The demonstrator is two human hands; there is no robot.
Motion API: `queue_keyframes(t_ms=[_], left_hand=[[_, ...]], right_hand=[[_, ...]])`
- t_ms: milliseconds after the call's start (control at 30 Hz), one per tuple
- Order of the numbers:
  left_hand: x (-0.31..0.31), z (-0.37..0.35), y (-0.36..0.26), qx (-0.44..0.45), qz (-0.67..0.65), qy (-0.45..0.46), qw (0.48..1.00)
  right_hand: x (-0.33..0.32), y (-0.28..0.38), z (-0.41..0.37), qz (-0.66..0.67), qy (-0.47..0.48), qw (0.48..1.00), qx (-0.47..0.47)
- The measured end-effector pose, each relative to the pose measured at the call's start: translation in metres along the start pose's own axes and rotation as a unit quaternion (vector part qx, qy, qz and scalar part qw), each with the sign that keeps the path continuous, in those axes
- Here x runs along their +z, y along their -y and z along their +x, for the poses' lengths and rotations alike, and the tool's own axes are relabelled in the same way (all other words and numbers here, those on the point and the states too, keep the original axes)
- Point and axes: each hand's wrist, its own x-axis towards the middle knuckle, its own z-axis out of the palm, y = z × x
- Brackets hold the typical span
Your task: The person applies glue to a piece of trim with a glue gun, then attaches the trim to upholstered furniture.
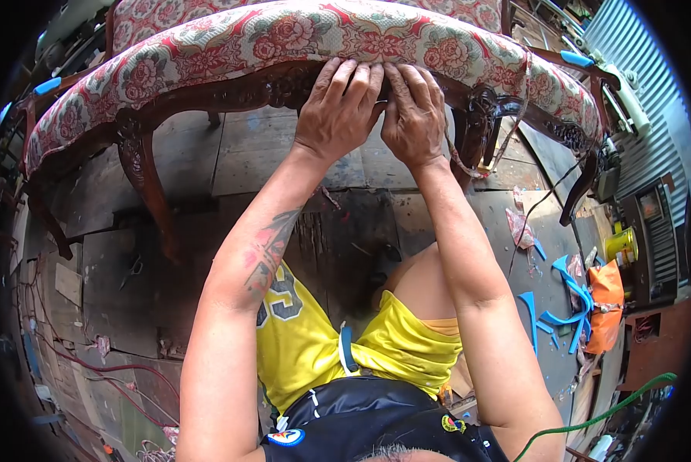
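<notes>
A long sofa seat covered in floral upholstery fabric [288,32] curves across the top of the view, above a dark carved wooden frame [207,95]. My left hand [341,108] is at the fabric's lower edge near the middle, fingers bent and closed against it. Right beside it, my right hand [412,112] grips the same edge, its fingers pressed together. Both sets of fingertips meet the seam between fabric and wood, and the thumbs come close together. What lies under the fingertips is hidden. A strip of trim [526,96] hangs loose down the seat front, right of my hands.
Carved legs [147,181] stand on the plank floor [122,254]. Blue curved scraps [569,300], an orange piece [606,296] and a yellow can [621,246] lie to the right. A green cord [600,416] crosses the lower right; red cords [122,366] run at left.
</notes>
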Motion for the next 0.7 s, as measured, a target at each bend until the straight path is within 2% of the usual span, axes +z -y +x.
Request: queue_keyframes(t_ms=[467, 700], left_hand=[[0.0015, -0.0015, 0.0000, 0.003, 0.004, -0.005, 1.000], [-0.0008, -0.0006, 0.0006, -0.005, -0.008, 0.001, 1.000]], right_hand=[[0.0120, -0.0053, -0.0003, -0.006, -0.061, 0.998, -0.019], [0.0098, -0.0042, 0.0003, -0.010, -0.062, 0.998, -0.025]])
